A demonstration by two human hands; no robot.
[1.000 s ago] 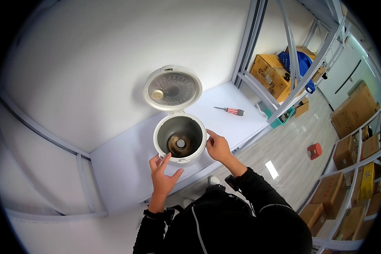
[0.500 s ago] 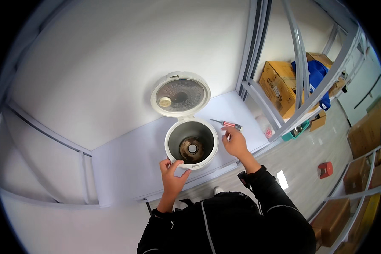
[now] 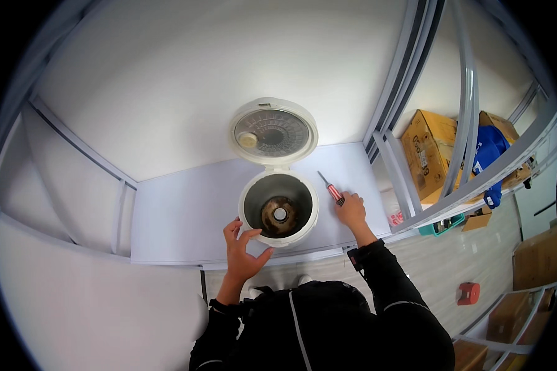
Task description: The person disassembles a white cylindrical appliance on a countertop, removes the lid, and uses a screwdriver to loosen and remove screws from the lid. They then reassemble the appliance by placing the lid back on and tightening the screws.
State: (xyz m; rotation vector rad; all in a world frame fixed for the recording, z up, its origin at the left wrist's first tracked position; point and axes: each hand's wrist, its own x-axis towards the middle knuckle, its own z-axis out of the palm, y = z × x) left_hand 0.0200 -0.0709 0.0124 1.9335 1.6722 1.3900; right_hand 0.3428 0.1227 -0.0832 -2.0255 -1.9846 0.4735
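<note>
Shifted from the white open-lidded rice cooker (image 3: 279, 209), the right hand (image 3: 351, 209) is now closed around a red-handled screwdriver (image 3: 331, 189); the left hand (image 3: 242, 246), fingers spread, is rested against the cooker's near wall.

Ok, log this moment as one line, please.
left hand: on cooker rim | right hand: grasping screwdriver on table | lid: open

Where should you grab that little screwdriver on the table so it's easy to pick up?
Probably by the red handle of the screwdriver, coming from its near right side, where the right hand already rests on it. The handle is the thick end and lies closest to the person. The thin metal shaft points away up and left, near the open white cooker, so it is harder to pinch.
</note>
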